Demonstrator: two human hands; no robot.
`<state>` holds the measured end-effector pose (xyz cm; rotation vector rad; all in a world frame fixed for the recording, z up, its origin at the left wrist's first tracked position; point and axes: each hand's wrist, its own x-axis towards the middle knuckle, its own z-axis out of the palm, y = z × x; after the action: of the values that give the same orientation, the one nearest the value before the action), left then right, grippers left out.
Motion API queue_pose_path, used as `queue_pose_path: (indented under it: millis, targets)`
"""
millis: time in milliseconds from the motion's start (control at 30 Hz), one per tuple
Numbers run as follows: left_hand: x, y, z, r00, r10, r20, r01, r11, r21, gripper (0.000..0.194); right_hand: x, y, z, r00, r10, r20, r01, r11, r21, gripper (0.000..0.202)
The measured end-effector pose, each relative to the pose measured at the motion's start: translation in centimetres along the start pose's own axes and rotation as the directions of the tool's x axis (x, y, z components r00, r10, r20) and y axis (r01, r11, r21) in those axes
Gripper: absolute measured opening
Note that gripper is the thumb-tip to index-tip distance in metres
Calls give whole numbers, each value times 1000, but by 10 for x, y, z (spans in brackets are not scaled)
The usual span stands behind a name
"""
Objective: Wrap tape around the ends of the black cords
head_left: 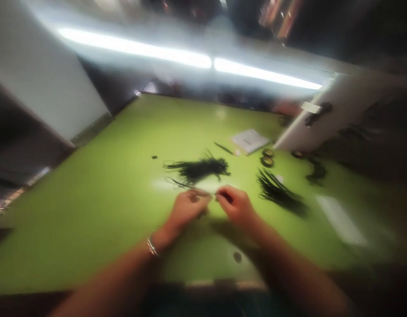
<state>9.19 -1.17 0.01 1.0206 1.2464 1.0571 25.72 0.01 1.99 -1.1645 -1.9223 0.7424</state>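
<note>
Above the green tabletop (117,211), my left hand (189,207) and my right hand (234,202) meet almost fingertip to fingertip. Both are closed in a pinch. Whatever sits between the fingers is too small and blurred to name. Just beyond them lies a tangled bundle of black looped cords (203,168). To the right of my right hand is a second, neater bundle of black cords (279,191), its loops pointing away from me.
Farther back lie a white pad (249,141), a dark pen-like stick (223,148) and two rolls of black tape (267,157). A small black piece (154,157) is at the left. A white panel (309,116) stands at the right; lit tubes (140,48) hang across the back.
</note>
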Motion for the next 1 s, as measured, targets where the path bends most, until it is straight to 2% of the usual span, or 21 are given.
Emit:
queue_pose_path:
  millis: [200,400,600,733,867,933,1000]
  targets:
    - [-2,5,1,998,49,38,-47,998,-51,24,-3,5,4,995,-100,0,100,992,-76,13]
    - [-7,12,2,991,71,109,-56,990,-131,22,-5,1,5,995,-97,-35,92,989,-113,15]
    - [-7,10,0,991,71,110,-60,994,-94,25,-8,-3,4,984,-174,-24,163,955,-247,18]
    - [-6,12,-1,982,75,172,-42,980,-193,27,-9,-3,5,981,-190,-26,177,950,-258,19]
    - [-7,14,-1,982,25,188,19,973,-228,29,-6,0,5,995,-90,-38,85,990,-111,15]
    - [-7,14,0,985,17,172,17,981,-194,28,-3,0,3,999,31,-41,-29,999,33,11]
    - [-6,12,1,988,16,154,7,989,-148,28,0,0,0,983,171,-73,-154,968,199,9]
